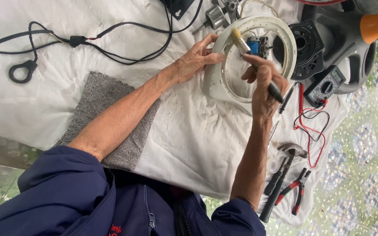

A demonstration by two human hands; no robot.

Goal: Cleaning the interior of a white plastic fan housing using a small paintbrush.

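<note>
While the left hand (195, 61) grips the white ring housing (224, 83), the right hand (263, 85) is clamped on a paintbrush (241, 42), bristles at the ring's top edge; grime's left, so dusting looks partway.

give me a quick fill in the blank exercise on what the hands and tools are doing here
1. The right hand holds a small ____ with its bristles against the white ring-shaped housing.
2. The left hand grips the housing's ____ edge.
3. The hammer lies beside pliers with ____ handles.
4. Under the left forearm lies a ____ cloth pad.

Missing words: brush; outer; red; grey
</note>
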